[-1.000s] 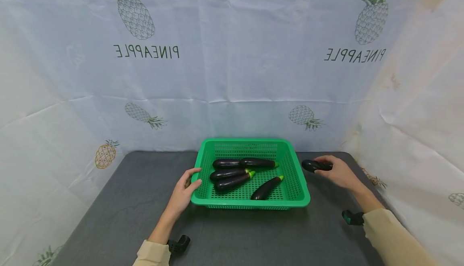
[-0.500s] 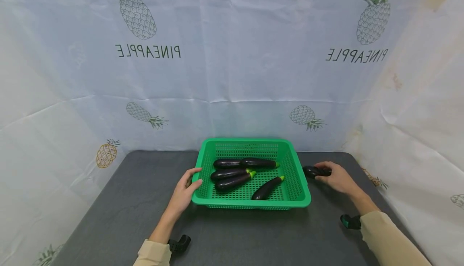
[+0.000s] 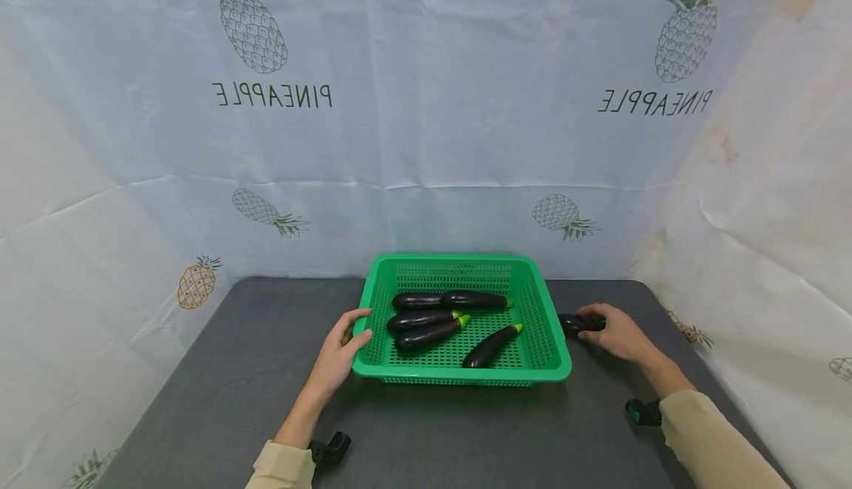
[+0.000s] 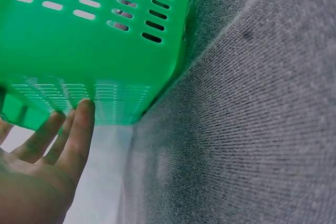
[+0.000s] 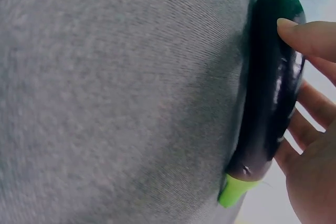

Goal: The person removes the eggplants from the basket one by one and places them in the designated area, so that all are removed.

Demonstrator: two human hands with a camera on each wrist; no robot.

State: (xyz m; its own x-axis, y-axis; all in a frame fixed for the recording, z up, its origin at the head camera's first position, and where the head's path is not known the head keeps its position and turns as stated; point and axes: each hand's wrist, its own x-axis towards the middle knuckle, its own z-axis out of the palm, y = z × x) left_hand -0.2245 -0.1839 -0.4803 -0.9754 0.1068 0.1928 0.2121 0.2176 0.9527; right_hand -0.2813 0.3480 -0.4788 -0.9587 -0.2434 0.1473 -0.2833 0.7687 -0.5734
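An eggplant (image 5: 270, 87) with a green stem end lies on the grey tabletop just right of the green plastic basket (image 3: 459, 374). My right hand (image 3: 619, 332) holds it, thumb on one side and fingers along the other; in the head view the hand covers its stem end. At the basket's left side, my left hand (image 3: 334, 352) touches the rim with thumb and forefinger spread. The left wrist view shows its fingers (image 4: 79, 135) stretched out against the outer wall. Several eggplants lie in the basket, among them one slanted eggplant (image 3: 491, 347) at the front right.
The dark grey table (image 3: 439, 437) runs up to a pale curtain (image 3: 426, 141) printed with pineapples, which hangs behind and at both sides. Black wrist-worn devices, such as the left camera mount (image 3: 329, 450), stick out below the sleeves.
My right hand has come down and slightly toward me with the eggplant, bringing it onto the table beside the basket. My left hand stays at the rim.
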